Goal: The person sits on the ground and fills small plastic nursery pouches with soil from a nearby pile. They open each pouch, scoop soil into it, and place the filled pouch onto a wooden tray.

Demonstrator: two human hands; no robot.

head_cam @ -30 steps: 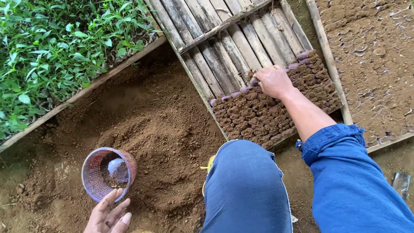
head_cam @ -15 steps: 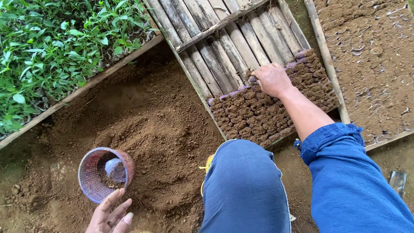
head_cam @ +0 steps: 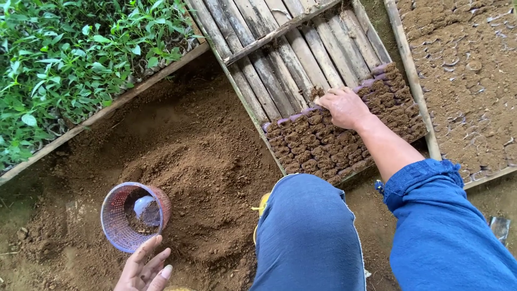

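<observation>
The right hand (head_cam: 344,106) rests fingers-together on a soil-filled nursery bag (head_cam: 318,102) at the back row on the bamboo rack (head_cam: 291,59). Soft, crumbly, weighty (best gripped low around its sides). The left hand (head_cam: 144,267) hovers open by the mesh basket (head_cam: 119,218).

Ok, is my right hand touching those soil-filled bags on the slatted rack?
Touching. The head view shows the right hand resting palm down on the top row of soil-filled bags, with no gap beneath it.
</observation>
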